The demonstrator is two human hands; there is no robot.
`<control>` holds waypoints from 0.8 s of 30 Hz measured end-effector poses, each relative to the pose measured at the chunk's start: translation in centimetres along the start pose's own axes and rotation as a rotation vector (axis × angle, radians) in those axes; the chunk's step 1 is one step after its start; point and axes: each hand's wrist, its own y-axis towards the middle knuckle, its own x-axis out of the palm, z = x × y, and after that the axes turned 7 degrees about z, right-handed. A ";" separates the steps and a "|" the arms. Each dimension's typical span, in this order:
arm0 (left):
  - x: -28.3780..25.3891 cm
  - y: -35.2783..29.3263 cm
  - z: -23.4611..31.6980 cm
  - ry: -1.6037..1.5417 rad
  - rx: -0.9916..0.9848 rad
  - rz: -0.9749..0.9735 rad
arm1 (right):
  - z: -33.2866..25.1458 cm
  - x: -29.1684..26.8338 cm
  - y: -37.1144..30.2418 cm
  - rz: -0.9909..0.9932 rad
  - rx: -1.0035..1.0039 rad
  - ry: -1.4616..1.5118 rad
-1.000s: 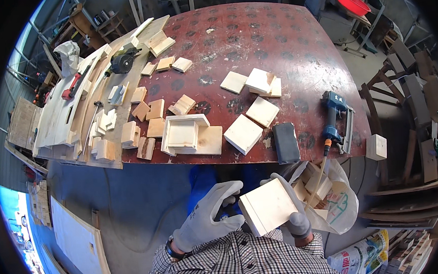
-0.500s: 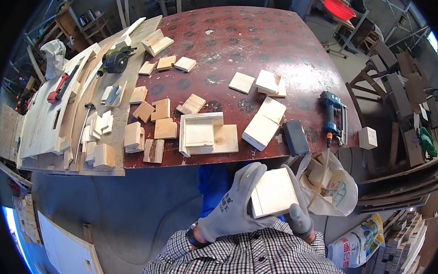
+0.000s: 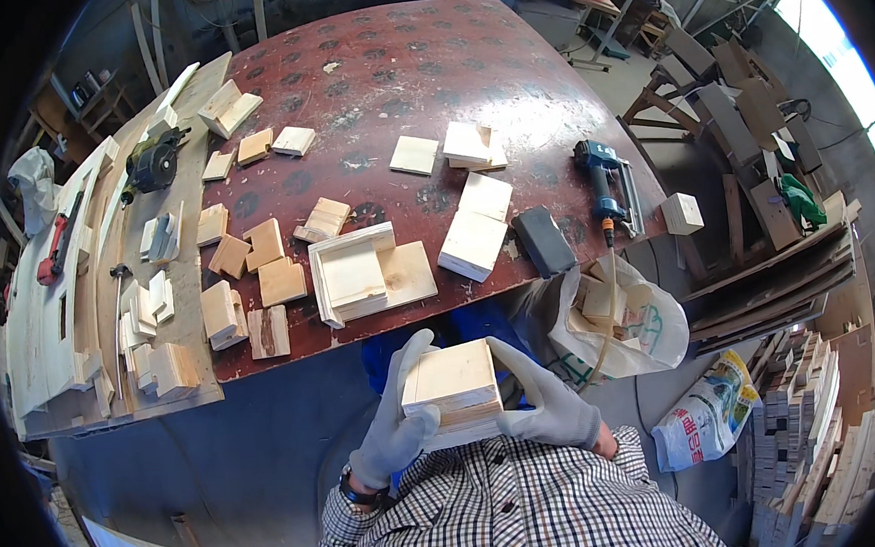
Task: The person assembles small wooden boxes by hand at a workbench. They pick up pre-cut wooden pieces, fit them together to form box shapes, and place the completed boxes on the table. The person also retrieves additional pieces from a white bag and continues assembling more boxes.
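Note:
Between my gloved hands, just in front of the table edge, is a thick wooden block with a pale top and layered sides. My left hand is closed on its left side, thumb across the near left corner. My right hand grips the opposite side, its fingertips at the far right edge. Beyond them on the red table lie a wooden box-like assembly, a stack of wooden pieces and a dark grey block. A blue nail gun with an air hose lies farther right.
A white sack of wood offcuts hangs or stands by the table's front edge. Small wooden blocks spread over the table's left part. A plywood board at left bears a green-black power tool and a red tool. Stacked wood strips stand at right.
The view has turned rightward, so the table appears shifted left and tilted. The block has tipped in my hands, now showing its layered near side; my right hand's fingers have moved to its far right edge.

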 end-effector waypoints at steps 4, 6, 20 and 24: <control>1.2 1.6 -0.8 0.102 0.001 -0.062 | -0.5 -2.2 -0.4 0.008 0.040 -0.072; 2.1 2.6 -0.6 0.205 0.019 -0.085 | 1.0 -3.1 0.0 0.049 -0.098 -0.228; 4.0 2.9 -2.0 0.324 -0.018 -0.026 | 3.5 -5.8 2.3 -0.009 -0.177 -0.295; 4.9 3.9 -2.1 0.336 -0.023 -0.052 | 3.8 -6.9 1.8 0.061 -0.221 -0.277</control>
